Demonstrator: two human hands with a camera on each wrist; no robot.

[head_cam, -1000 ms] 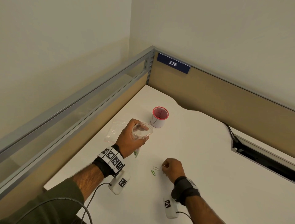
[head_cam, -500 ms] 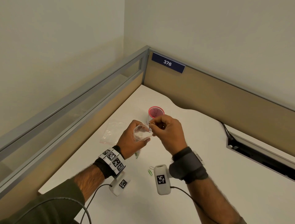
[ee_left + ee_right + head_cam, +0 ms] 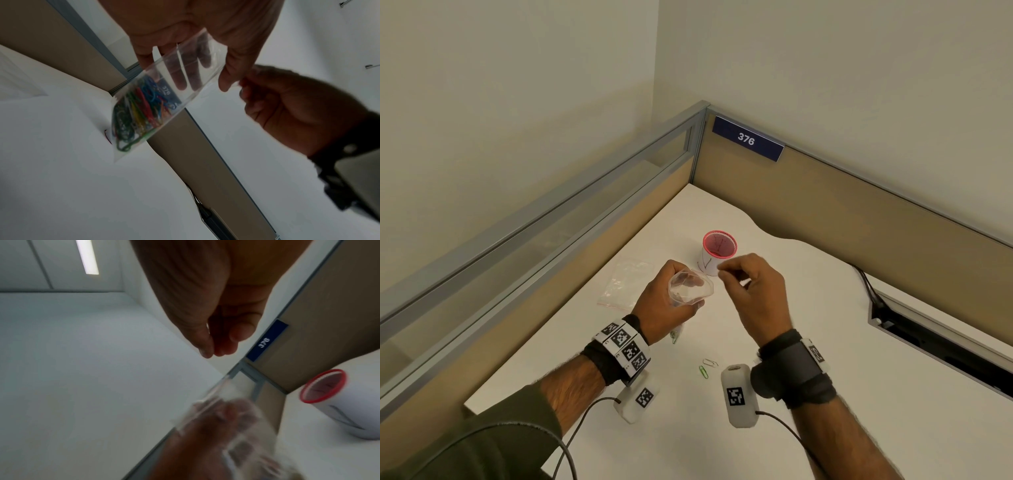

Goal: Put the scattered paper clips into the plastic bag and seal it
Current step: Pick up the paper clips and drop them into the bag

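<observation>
We grip the plastic bag (image 3: 690, 287) in the left hand (image 3: 666, 305) above the desk (image 3: 808, 342), mouth held wide, coloured clips (image 3: 139, 110) pooled at its bottom. The right hand (image 3: 755, 291) hovers at 3 o'clock of the mouth, fingertips (image 3: 207, 352) pinched together — on what, we cannot tell. Two paper clips (image 3: 707, 366) lie on the desk at 6 o'clock of the bag — a pink-rimmed cup (image 3: 717, 253) stands at 12.

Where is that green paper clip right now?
In the head view, the green paper clip lies on the white desk between the two wrists, right beside a silver paper clip.
</observation>
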